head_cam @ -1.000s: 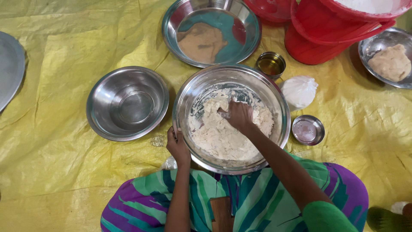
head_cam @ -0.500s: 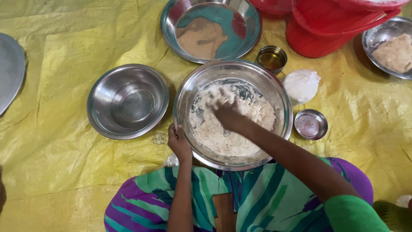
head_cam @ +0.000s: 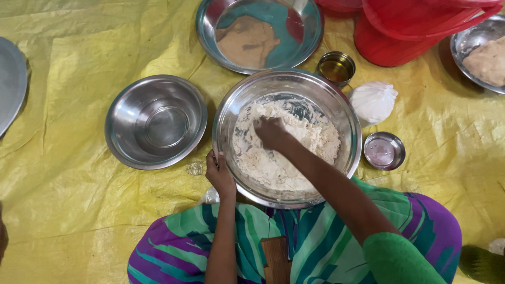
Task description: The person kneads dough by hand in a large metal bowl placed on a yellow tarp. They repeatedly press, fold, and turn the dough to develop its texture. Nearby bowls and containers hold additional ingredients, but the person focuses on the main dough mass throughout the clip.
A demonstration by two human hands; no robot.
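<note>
A wide steel mixing bowl (head_cam: 287, 138) sits upright on the yellow sheet (head_cam: 79, 105), just right of an empty steel bowl (head_cam: 156, 121). Inside lies pale, shaggy dough (head_cam: 294, 150) (crumbly, not yet smooth), heaped across the bottom and smeared up the inner wall on the far side.

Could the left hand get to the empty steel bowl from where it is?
Probably yes. The left hand grips the rim of the mixing bowl, and the empty steel bowl sits just beside it on the yellow sheet, nothing between.
</note>
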